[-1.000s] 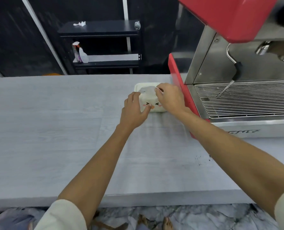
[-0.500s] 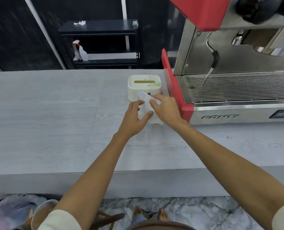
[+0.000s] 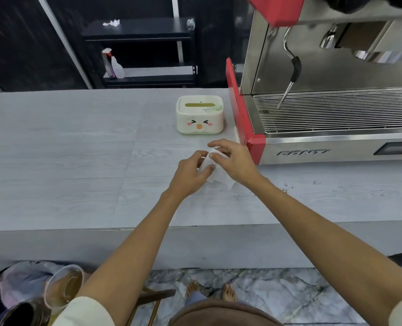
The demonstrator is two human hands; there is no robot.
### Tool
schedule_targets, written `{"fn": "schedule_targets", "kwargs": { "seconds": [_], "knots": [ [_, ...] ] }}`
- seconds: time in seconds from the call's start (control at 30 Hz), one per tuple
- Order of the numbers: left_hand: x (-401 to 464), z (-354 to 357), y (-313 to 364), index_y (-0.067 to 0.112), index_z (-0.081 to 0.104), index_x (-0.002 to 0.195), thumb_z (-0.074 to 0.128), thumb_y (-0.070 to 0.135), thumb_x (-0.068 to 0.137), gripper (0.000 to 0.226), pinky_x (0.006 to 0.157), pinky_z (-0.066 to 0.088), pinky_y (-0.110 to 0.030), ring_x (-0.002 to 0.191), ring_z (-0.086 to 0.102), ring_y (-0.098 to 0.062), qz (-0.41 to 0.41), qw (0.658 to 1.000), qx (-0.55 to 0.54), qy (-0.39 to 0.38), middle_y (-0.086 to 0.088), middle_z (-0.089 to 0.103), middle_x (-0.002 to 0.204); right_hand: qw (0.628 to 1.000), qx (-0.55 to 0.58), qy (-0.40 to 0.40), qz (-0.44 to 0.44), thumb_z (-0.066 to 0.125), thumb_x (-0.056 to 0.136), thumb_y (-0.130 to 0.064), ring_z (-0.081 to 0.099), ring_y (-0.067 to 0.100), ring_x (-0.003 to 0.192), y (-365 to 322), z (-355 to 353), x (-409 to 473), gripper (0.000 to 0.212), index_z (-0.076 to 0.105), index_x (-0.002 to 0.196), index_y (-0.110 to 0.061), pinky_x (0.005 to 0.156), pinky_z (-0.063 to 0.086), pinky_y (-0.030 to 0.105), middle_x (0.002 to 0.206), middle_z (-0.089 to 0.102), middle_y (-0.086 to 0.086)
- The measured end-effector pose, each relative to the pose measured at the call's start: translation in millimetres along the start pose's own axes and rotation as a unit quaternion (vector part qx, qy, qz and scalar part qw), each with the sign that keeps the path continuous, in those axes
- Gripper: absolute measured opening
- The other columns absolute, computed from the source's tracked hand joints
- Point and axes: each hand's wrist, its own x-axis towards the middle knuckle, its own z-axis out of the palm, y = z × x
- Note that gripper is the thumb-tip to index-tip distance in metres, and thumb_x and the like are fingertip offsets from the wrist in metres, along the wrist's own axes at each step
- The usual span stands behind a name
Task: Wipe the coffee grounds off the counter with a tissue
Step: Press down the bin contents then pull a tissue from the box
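A white tissue (image 3: pixel 215 175) is pinched between both hands just above the grey counter (image 3: pixel 77 161). My left hand (image 3: pixel 190 172) grips its left side with thumb and fingers. My right hand (image 3: pixel 232 161) holds its upper right part. Dark coffee grounds (image 3: pixel 285 187) lie scattered on the counter to the right of my right wrist, in front of the machine, with more specks (image 3: pixel 315 182) further right. The white tissue box (image 3: pixel 200 114) with a cartoon face stands behind my hands.
A red and steel espresso machine (image 3: pixel 336 118) fills the right back of the counter, its steam wand (image 3: pixel 289 74) hanging over the drip grate. A dark shelf with spray bottles (image 3: pixel 115 67) stands behind. Plastic cups (image 3: pixel 61 288) sit below the counter edge at left.
Both hands pulled the tissue out of the box and drew it toward me, away from the box. The box now stands uncovered behind them.
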Motion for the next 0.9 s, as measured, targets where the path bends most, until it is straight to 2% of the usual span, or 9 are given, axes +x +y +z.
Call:
{"fn": "schedule_targets", "kwargs": {
  "seconds": [0.2,0.33,0.43,0.5,0.57,0.63,0.73,0.8,0.9],
  "knots": [
    [-4.5,12.7,7.4,0.022,0.064,0.118,0.063,0.031,0.094,0.025,0.064,0.044,-0.012,0.078,0.062,0.003,-0.032,0.999,-0.01,-0.016,0.01,0.069,0.091,1.0,0.021,0.004,0.012,0.072,0.083,-0.02,0.063,-0.001,0.1,6.3,-8.4,-7.0,0.02,0.071,0.104,-0.021,0.09,0.049,0.018,0.101,0.071,-0.013],
    [-5.0,17.7,12.6,0.02,0.067,0.115,0.06,0.024,0.096,0.021,0.07,0.053,-0.021,0.086,0.067,-0.005,-0.05,0.998,-0.039,-0.029,0.008,0.072,0.095,0.999,0.038,0.012,0.025,0.074,0.081,-0.022,0.066,0.001,0.09,12.5,-13.9,-10.9,0.016,0.071,0.097,-0.021,0.084,0.052,0.023,0.093,0.072,-0.009],
    [-7.2,17.7,15.7,0.018,0.069,0.108,0.055,0.019,0.099,0.017,0.062,0.047,-0.013,0.077,0.065,-0.004,-0.055,0.997,-0.045,-0.042,0.005,0.071,0.089,0.999,0.028,0.007,0.018,0.075,0.079,-0.023,0.064,0.003,0.085,17.4,-17.8,-15.6,0.019,0.07,0.098,-0.021,0.08,0.052,0.022,0.091,0.07,-0.01],
    [-9.0,16.0,14.0,0.016,0.07,0.103,0.054,0.019,0.099,0.017,0.063,0.045,-0.017,0.073,0.062,-0.006,-0.061,0.996,-0.034,-0.055,0.004,0.069,0.084,1.0,0.001,-0.008,0.002,0.076,0.078,-0.023,0.06,0.006,0.083,20.8,-20.1,-20.3,0.027,0.069,0.104,-0.022,0.077,0.049,0.021,0.094,0.066,-0.007],
    [-11.7,11.9,13.2,0.017,0.07,0.101,0.053,0.019,0.099,0.018,0.064,0.044,-0.02,0.075,0.061,-0.01,-0.069,0.995,-0.019,-0.074,0.004,0.068,0.083,0.999,-0.031,-0.029,-0.016,0.077,0.077,-0.026,0.057,0.009,0.089,23.8,-22.3,-24.7,0.04,0.064,0.115,-0.026,0.075,0.048,0.019,0.103,0.059,-0.005],
    [-14.0,6.2,13.6,0.017,0.072,0.101,0.054,0.019,0.099,0.018,0.063,0.044,-0.017,0.075,0.062,-0.009,-0.069,0.993,-0.013,-0.093,0.005,0.069,0.083,0.997,-0.047,-0.055,-0.03,0.077,0.076,-0.028,0.053,0.007,0.104,26.5,-24.1,-27.8,0.05,0.059,0.123,-0.031,0.077,0.047,0.017,0.118,0.052,-0.008],
    [-14.8,-3.2,17.1,0.017,0.074,0.102,0.055,0.022,0.099,0.019,0.069,0.049,-0.025,0.081,0.065,-0.013,-0.071,0.991,-0.004,-0.111,0.001,0.071,0.09,0.994,-0.055,-0.083,-0.034,0.076,0.077,-0.027,0.046,0.002,0.119,26.1,-25.3,-30.0,0.048,0.06,0.122,-0.032,0.084,0.047,0.02,0.132,0.048,-0.012],
    [-13.0,-8.3,18.6,0.015,0.073,0.094,0.057,0.025,0.098,0.019,0.07,0.047,-0.033,0.078,0.061,-0.017,-0.067,0.991,0.012,-0.119,-0.004,0.07,0.087,0.995,-0.036,-0.088,-0.019,0.075,0.078,-0.023,0.052,0.001,0.11,24.3,-26.2,-29.4,0.036,0.064,0.112,-0.027,0.082,0.051,0.026,0.12,0.057,-0.014],
    [-10.2,-12.7,20.8,0.015,0.072,0.086,0.059,0.029,0.097,0.022,0.064,0.04,-0.03,0.069,0.053,-0.013,-0.064,0.99,0.028,-0.12,-0.004,0.064,0.078,0.997,-0.015,-0.074,0.008,0.073,0.08,-0.018,0.061,0.003,0.089,23.0,-27.6,-29.4,0.017,0.068,0.096,-0.02,0.08,0.054,0.033,0.096,0.066,-0.012]
  ]
}}
